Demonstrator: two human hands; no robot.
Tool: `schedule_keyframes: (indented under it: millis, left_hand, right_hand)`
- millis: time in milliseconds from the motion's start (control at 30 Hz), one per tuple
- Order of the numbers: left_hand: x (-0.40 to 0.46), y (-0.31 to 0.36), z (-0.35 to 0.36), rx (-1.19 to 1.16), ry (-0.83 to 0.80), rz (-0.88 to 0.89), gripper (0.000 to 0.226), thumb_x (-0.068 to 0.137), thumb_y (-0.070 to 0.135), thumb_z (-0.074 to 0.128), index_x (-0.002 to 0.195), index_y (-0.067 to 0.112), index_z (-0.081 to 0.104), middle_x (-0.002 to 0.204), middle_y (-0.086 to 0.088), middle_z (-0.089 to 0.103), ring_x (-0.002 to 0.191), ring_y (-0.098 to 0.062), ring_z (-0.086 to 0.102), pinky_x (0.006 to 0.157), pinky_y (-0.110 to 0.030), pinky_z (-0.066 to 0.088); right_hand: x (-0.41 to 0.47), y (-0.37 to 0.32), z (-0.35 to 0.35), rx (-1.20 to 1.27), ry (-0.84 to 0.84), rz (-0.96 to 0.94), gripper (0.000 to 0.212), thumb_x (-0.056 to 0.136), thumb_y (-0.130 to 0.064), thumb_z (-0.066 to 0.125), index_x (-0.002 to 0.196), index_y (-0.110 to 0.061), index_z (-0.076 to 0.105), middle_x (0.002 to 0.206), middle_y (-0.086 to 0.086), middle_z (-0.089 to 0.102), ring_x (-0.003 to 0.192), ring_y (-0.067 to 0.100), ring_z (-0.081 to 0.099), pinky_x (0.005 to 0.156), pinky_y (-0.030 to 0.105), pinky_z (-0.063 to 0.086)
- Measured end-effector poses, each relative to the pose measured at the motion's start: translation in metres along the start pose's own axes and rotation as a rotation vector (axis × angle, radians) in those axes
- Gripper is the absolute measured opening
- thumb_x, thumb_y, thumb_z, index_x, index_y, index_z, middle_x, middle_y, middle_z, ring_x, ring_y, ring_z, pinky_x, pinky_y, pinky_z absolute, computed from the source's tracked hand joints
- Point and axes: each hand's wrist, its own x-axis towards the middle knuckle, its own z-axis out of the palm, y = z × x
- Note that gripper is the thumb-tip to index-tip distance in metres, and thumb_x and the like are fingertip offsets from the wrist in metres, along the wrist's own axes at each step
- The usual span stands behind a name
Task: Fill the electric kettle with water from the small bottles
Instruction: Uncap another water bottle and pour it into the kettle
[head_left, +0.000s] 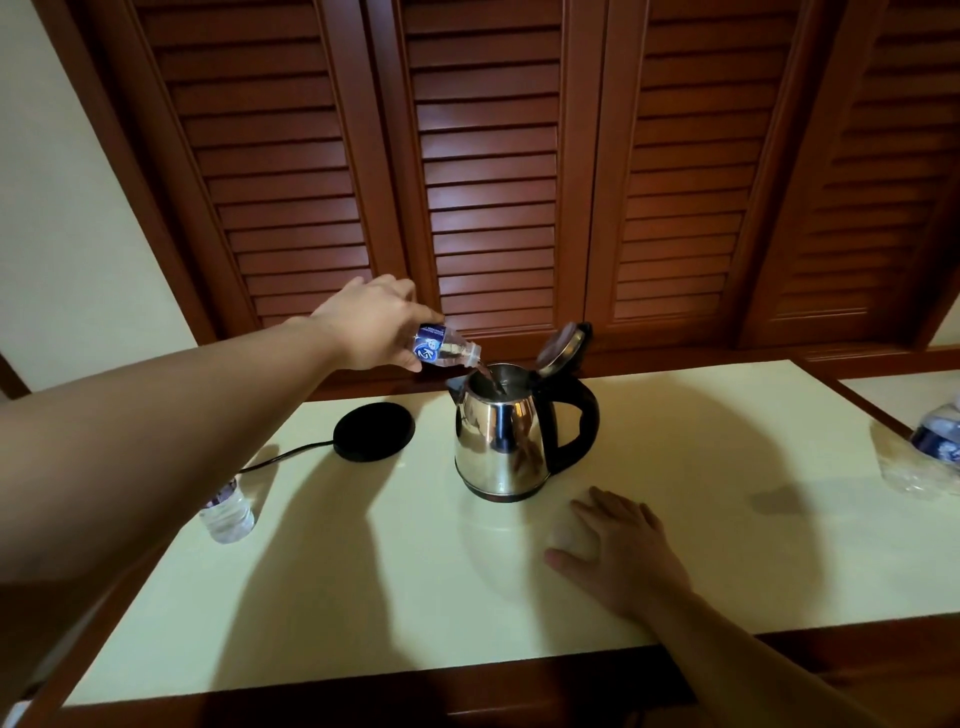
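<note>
One bottle (444, 347) is tipped neck-down and rightward over the open kettle (506, 431), gripped in my left hand (371, 327), water streaming in. Right hand (621, 545) lies flat on the table (363, 597), holding nothing, nearer the kettle's base than the left.

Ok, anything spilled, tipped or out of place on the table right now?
No spill visible. The steel electric kettle stands off its round black power base, lid open. One small plastic bottle lies at the right edge.
</note>
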Motion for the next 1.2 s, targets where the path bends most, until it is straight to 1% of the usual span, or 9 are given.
schedule_keyframes:
  millis: [133,300,467,600,667,900,1033,1100,1200]
  left_hand:
    - [0.002,0.001,-0.005,0.042,-0.022,0.033,0.078,0.085,0.063,0.072,0.155,0.040,0.044,0.105,0.005,0.038,0.115,-0.022,0.047,0.092,-0.041,0.039]
    - [0.005,0.001,-0.010,0.092,-0.033,0.093,0.077,0.087,0.065,0.068,0.156,0.044,0.042,0.105,0.005,0.037,0.111,-0.022,0.045,0.085,-0.038,0.034]
    - [0.009,0.005,-0.016,0.180,-0.063,0.140,0.077,0.088,0.064,0.068,0.157,0.042,0.041,0.114,0.001,0.047,0.117,-0.022,0.044,0.091,-0.040,0.038]
    - [0.014,0.009,-0.021,0.243,-0.051,0.173,0.074,0.088,0.063,0.069,0.154,0.042,0.044,0.117,0.001,0.049,0.117,-0.021,0.044,0.081,-0.035,0.029]
    - [0.017,0.010,-0.026,0.266,-0.046,0.189,0.073,0.088,0.061,0.070,0.153,0.043,0.045,0.116,0.002,0.049,0.116,-0.021,0.044,0.081,-0.035,0.027]
    - [0.030,0.012,-0.047,0.311,-0.041,0.228,0.069,0.088,0.056,0.073,0.151,0.040,0.049,0.120,-0.001,0.051,0.118,-0.024,0.045,0.085,-0.037,0.033]
    - [0.028,0.012,-0.043,0.246,-0.021,0.165,0.075,0.087,0.059,0.073,0.154,0.040,0.044,0.122,-0.002,0.051,0.120,-0.025,0.045,0.087,-0.039,0.036]
    - [0.021,0.013,-0.033,0.162,-0.006,0.078,0.076,0.085,0.060,0.074,0.153,0.040,0.045,0.123,-0.002,0.051,0.121,-0.025,0.046,0.094,-0.043,0.040]
    - [0.007,0.014,-0.015,-0.039,0.048,-0.075,0.076,0.084,0.059,0.076,0.152,0.040,0.047,0.125,-0.002,0.054,0.125,-0.027,0.047,0.102,-0.049,0.039]
  right_hand:
    - [0.001,0.001,0.000,-0.007,-0.014,-0.001,0.095,0.080,-0.091,0.036,0.159,-0.038,0.030,0.170,-0.008,0.017,0.156,0.014,0.010,0.126,0.041,0.003]
    - [0.000,-0.001,-0.001,-0.021,-0.007,-0.002,0.094,0.081,-0.090,0.037,0.159,-0.038,0.030,0.170,-0.008,0.018,0.155,0.014,0.011,0.126,0.041,0.004]
    - [0.000,-0.001,-0.001,-0.021,-0.008,-0.005,0.092,0.082,-0.089,0.038,0.159,-0.038,0.031,0.170,-0.008,0.018,0.155,0.014,0.012,0.126,0.041,0.004]
    - [0.001,-0.001,-0.001,-0.033,-0.014,-0.012,0.093,0.082,-0.089,0.037,0.159,-0.037,0.031,0.170,-0.008,0.018,0.155,0.013,0.011,0.126,0.041,0.005]
    - [0.001,0.000,-0.001,-0.025,-0.017,-0.009,0.093,0.083,-0.089,0.037,0.159,-0.037,0.030,0.170,-0.009,0.017,0.156,0.013,0.011,0.126,0.041,0.004]
    - [0.001,-0.001,0.001,-0.028,-0.011,0.002,0.092,0.082,-0.090,0.036,0.158,-0.039,0.032,0.170,-0.009,0.018,0.155,0.013,0.012,0.126,0.041,0.005]
    - [0.000,0.000,0.000,-0.020,-0.006,0.001,0.092,0.082,-0.089,0.036,0.158,-0.039,0.032,0.169,-0.009,0.019,0.155,0.013,0.013,0.127,0.040,0.006]
    - [0.000,-0.002,-0.002,-0.012,-0.014,0.007,0.090,0.083,-0.088,0.039,0.158,-0.039,0.032,0.169,-0.010,0.019,0.155,0.013,0.013,0.127,0.040,0.006]
    - [0.000,-0.005,-0.005,-0.008,-0.022,0.009,0.089,0.084,-0.087,0.039,0.158,-0.039,0.031,0.169,-0.009,0.019,0.155,0.014,0.013,0.126,0.040,0.005]
